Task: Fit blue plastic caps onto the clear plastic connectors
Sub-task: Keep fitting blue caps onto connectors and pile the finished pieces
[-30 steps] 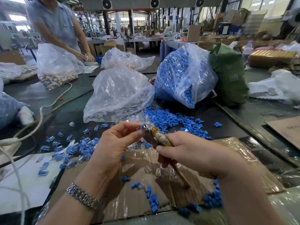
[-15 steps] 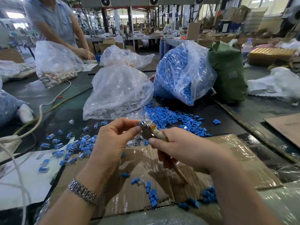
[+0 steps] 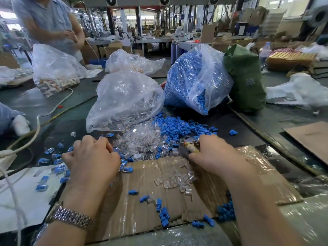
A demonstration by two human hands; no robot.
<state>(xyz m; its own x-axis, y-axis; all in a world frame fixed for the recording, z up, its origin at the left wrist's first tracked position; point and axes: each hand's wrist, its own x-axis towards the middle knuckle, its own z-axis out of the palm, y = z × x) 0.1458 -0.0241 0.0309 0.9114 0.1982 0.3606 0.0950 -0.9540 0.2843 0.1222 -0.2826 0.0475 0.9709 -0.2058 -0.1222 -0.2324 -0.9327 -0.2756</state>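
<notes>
A heap of clear plastic connectors (image 3: 142, 141) lies on the dark table beside a spread of loose blue caps (image 3: 179, 125). Capped connectors (image 3: 58, 167) are scattered at the left. My left hand (image 3: 92, 160) is lowered knuckles-up over those capped pieces, its fingers curled under and hiding whatever is beneath. My right hand (image 3: 216, 157) grips a small tool (image 3: 190, 146) with a taped handle and metal tip, close to the edge of the blue caps. More clear connectors (image 3: 175, 180) and a few blue caps (image 3: 163, 213) lie on the taped cardboard sheet (image 3: 142, 174).
Behind the heaps stand a clear bag of connectors (image 3: 124, 100), a bag of blue caps (image 3: 191, 80) and a green bag (image 3: 246, 77). A white cable (image 3: 37, 125) crosses the left side. Another person (image 3: 48, 20) works at the far left behind a plastic bag (image 3: 53, 71).
Both hands have dropped from chest height to the table. My left hand moved left onto the capped pieces; my right hand carried the tool down towards the blue caps.
</notes>
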